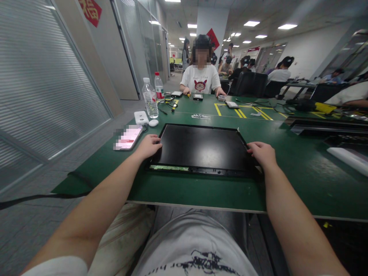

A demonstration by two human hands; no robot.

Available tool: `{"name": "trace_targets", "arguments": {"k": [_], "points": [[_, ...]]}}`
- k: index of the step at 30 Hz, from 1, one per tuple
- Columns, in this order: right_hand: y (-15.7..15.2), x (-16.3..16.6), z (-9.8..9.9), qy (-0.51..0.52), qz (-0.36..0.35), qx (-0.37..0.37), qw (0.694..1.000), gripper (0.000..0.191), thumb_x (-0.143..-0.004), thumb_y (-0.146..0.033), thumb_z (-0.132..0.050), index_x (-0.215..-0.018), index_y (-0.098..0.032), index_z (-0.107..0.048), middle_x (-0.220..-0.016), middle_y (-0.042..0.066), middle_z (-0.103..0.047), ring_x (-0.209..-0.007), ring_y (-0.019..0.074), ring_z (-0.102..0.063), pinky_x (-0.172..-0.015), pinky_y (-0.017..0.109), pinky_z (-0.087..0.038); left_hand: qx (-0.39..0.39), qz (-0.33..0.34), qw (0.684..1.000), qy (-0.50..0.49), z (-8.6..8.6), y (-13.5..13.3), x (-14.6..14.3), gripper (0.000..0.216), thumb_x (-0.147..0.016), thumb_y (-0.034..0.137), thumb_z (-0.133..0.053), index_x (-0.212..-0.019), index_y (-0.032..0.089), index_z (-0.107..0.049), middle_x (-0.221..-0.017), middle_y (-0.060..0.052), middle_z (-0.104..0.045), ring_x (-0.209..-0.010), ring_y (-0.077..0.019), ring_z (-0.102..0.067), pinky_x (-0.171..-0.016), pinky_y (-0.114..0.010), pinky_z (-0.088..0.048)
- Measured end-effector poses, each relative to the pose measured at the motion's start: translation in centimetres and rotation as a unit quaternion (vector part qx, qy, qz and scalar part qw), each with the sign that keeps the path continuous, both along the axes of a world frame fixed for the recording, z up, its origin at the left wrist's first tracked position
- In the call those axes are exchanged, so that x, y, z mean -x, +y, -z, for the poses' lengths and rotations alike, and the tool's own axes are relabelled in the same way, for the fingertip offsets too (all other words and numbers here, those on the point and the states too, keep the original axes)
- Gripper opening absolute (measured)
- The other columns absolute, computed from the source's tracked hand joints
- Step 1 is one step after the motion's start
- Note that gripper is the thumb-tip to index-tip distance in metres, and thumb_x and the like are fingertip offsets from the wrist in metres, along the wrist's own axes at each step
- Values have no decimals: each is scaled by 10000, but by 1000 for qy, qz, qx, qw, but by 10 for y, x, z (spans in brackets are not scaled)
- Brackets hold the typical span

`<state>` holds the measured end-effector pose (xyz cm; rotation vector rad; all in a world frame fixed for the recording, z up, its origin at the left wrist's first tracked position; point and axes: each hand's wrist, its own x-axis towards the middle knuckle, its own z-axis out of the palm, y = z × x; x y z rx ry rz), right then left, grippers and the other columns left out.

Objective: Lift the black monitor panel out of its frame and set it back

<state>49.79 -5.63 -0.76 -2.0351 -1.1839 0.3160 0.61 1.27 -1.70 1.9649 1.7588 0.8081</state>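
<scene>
Head view is showing the left hand [148,147] and the right hand [263,154] touching opposite side edges of a black screen panel [204,147], fingers curling at the rim; whether they are pinching firmly or merely resting, one cannot tell. The panel is lying face up at or just above the green table [198,193], directly before the wearer, its near edge baring a green circuit strip [169,168]. Good handling would probably be pressing evenly on both sides, leaving the glossy face and that strip untouched. Leftward, a phone [129,138] and a round white item [153,122] are crowding the left hand, with a clear bottle [150,100] standing behind. Small loose pieces [200,116] are lying beyond the far edge. Rightward, dark strips [330,126] are lying well apart. Across the table, a person [201,74] is facing the wearer.
</scene>
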Motion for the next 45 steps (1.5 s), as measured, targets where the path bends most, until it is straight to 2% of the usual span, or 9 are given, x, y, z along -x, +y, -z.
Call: {"name": "trace_targets", "arguments": {"k": [5,14,18,21,26,32,36,41,45], "points": [[-1,1,-1,-2,1,2,1000,343,-780,-447,-612,-923,-213,-819,-823,81,-790,-767,260,-688,-785,382,-517,-7,8,1000,27,0,-1,2,378,-774,359,-719,-1070,176,-866,-1390,-145,-667,-1253,-363,-663,-1188,-442,-474],[-1,0,0,-3,1,0,1000,351,-777,-443,-605,-926,-206,-817,-823,80,-793,-771,266,-695,-791,392,-512,-12,17,999,30,-8,-8,-2,274,-756,364,-771,-947,194,-868,-1296,-154,-702,-1203,-375,-687,-1156,-427,-495],[0,-1,1,-5,1,-3,1000,352,-786,-444,-609,-932,-202,-818,-833,86,-795,-774,266,-696,-792,390,-517,-19,34,998,49,-9,-9,-3,314,-791,359,-735,-1025,184,-852,-1278,-167,-697,-1254,-380,-654,-1176,-445,-475],[0,0,1,-11,2,-3,1000,349,-797,-439,-602,-929,-202,-823,-832,84,-792,-771,263,-694,-803,388,-515,-38,45,997,48,-8,-11,-3,438,-781,402,-747,-1144,170,-824,-1276,-167,-676,-1263,-372,-638,-1186,-456,-463],[-1,2,0,-12,6,-7,1000,338,-782,-433,-606,-903,-205,-824,-811,81,-791,-768,262,-693,-768,375,-508,-80,151,983,62,-14,-18,-4,621,-765,591,-756,-1240,192,-792,-1425,-168,-610,-1374,-400,-548,-1239,-542,-378],[-2,4,-2,-12,9,5,1000,338,-789,-423,-603,-920,-207,-828,-824,78,-793,-767,261,-688,-756,372,-494,-10,270,960,79,-29,-29,-7,651,-741,708,-772,-1201,252,-831,-1432,-154,-651,-1336,-392,-601,-1207,-508,-418],[-2,3,-2,-14,8,8,1000,333,-792,-429,-601,-913,-214,-825,-825,77,-788,-777,264,-689,-783,379,-497,27,291,952,88,-34,-31,-1,638,-731,691,-802,-1219,282,-831,-1465,-140,-651,-1364,-381,-600,-1194,-482,-436],[-2,3,-2,-7,8,11,1000,329,-783,-434,-610,-909,-215,-821,-829,79,-791,-786,268,-691,-785,382,-492,23,286,953,99,-35,-29,11,735,-648,669,-884,-1282,305,-807,-1612,-145,-540,-1509,-424,-464,-1243,-518,-366],[-1,2,-1,-3,8,9,1000,336,-783,-435,-606,-913,-213,-823,-827,76,-791,-771,260,-688,-763,375,-489,43,291,950,106,-37,-29,15,756,-663,622,-896,-1342,312,-776,-1662,-134,-488,-1508,-419,-475,-1225,-481,-395]]}}
